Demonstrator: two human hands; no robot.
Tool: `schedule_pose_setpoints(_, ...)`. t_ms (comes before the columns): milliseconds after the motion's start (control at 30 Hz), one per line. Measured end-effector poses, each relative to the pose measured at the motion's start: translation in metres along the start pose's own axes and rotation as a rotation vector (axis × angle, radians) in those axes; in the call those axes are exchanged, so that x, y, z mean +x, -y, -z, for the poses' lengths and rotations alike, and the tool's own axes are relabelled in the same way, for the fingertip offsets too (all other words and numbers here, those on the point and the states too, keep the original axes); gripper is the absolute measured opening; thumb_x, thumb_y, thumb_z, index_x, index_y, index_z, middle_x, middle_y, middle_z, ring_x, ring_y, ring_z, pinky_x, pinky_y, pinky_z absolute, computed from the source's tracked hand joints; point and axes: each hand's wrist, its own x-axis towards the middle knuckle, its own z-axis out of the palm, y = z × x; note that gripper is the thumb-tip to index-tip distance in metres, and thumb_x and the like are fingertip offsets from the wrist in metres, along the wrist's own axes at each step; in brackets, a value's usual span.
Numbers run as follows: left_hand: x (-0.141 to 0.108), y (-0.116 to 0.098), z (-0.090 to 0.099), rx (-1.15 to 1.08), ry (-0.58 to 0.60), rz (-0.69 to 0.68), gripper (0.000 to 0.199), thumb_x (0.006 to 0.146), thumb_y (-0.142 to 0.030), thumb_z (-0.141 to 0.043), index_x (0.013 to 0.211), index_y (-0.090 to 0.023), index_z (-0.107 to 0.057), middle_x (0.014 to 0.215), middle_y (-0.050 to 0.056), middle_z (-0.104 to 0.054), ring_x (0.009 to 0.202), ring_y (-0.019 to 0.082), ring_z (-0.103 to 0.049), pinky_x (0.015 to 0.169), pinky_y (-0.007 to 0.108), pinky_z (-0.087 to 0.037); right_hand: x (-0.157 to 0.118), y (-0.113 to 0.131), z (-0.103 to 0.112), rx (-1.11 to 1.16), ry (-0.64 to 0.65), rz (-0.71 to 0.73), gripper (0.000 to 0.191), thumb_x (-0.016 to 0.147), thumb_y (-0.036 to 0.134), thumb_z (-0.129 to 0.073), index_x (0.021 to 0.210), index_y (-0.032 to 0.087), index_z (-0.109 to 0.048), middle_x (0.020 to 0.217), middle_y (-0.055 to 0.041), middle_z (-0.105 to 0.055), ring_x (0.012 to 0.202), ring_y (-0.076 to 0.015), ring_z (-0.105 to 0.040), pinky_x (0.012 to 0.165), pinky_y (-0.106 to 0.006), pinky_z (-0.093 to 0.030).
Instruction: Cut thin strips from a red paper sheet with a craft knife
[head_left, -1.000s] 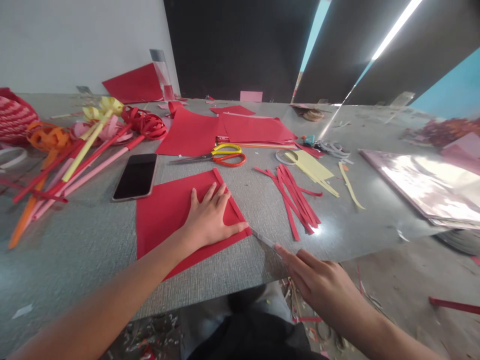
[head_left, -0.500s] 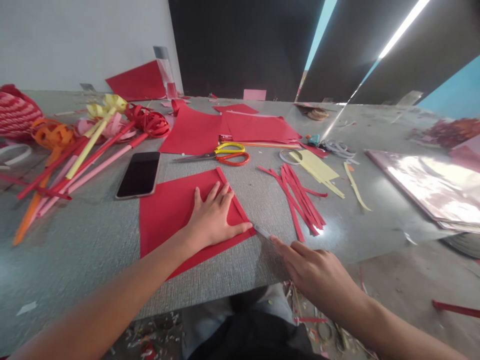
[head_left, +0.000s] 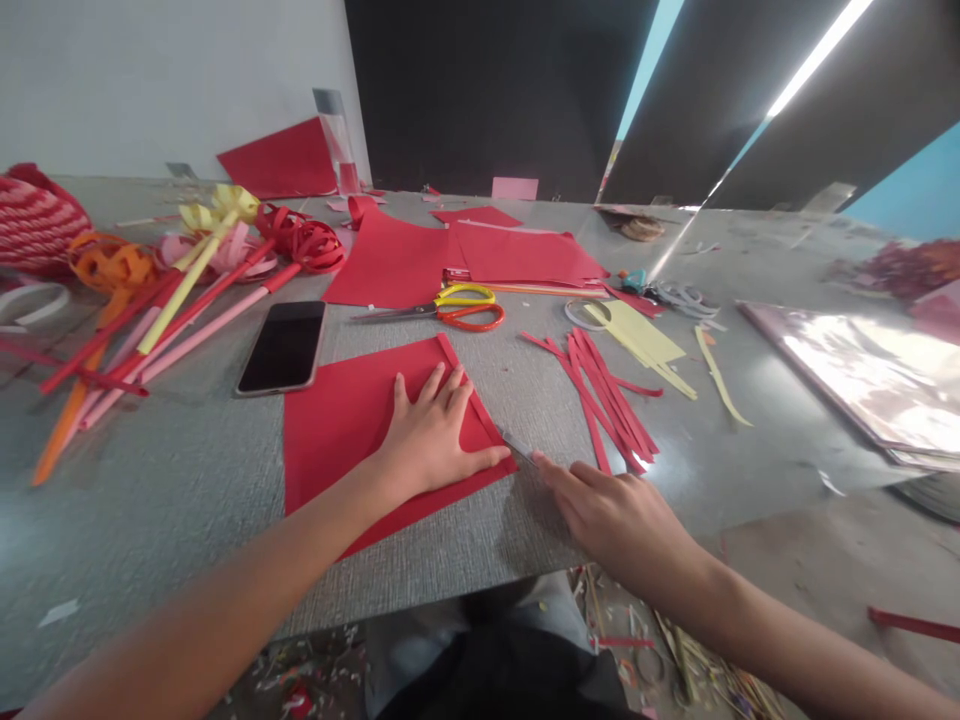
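My left hand [head_left: 431, 435] lies flat with fingers spread on a sheet of red paper [head_left: 337, 420], pressing it against the table. Along the sheet's right side runs a narrow folded edge [head_left: 474, 400], and my fingertips rest beside it. My right hand [head_left: 607, 505] is closed round a slim knife [head_left: 519, 446]; most of its handle is hidden in my fingers. The blade tip is at the folded edge, just above my left thumb. To the right lie several cut red paper strips [head_left: 611, 400].
Scissors [head_left: 469, 307] with yellow and orange handles and a phone [head_left: 283, 347] lie beyond the sheet. More red paper [head_left: 525, 255], a tape roll [head_left: 589, 315] and yellow paper [head_left: 637, 340] sit further back. Paper flowers on sticks [head_left: 180, 290] lie at left, a shiny packet [head_left: 847, 370] at right.
The knife has moved up a little along the folded edge, from the sheet's near corner to above my left thumb. My left hand stays on the paper.
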Motion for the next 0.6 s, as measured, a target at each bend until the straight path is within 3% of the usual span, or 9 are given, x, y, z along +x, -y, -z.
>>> schedule_pose_setpoints(167, 0.000, 0.000, 0.000, 0.002, -0.004, -0.002, 0.096, 0.070, -0.081, -0.031, 0.140, -0.014, -0.029, 0.151, 0.013, -0.020, 0.138, 0.036, -0.011, 0.104, 0.069, -0.002, 0.006, -0.001, -0.002, -0.012, 0.003, 0.013, 0.037, 0.080, 0.011, -0.049, 0.114, 0.014, -0.062, 0.059, 0.0003, -0.062, 0.038, -0.0089, -0.048, 0.041, -0.028, -0.016)
schedule_pose_setpoints(600, -0.001, -0.001, 0.001, 0.019, -0.001, -0.008, 0.096, 0.071, -0.080, -0.032, 0.140, -0.013, -0.029, 0.151, 0.013, -0.021, 0.138, 0.038, -0.012, 0.103, 0.070, -0.004, 0.028, -0.005, -0.010, 0.019, 0.155, -0.066, 0.039, 0.087, 0.016, -0.045, 0.124, 0.020, -0.055, 0.073, -0.0023, -0.068, 0.048, -0.0115, -0.056, 0.043, -0.029, -0.017)
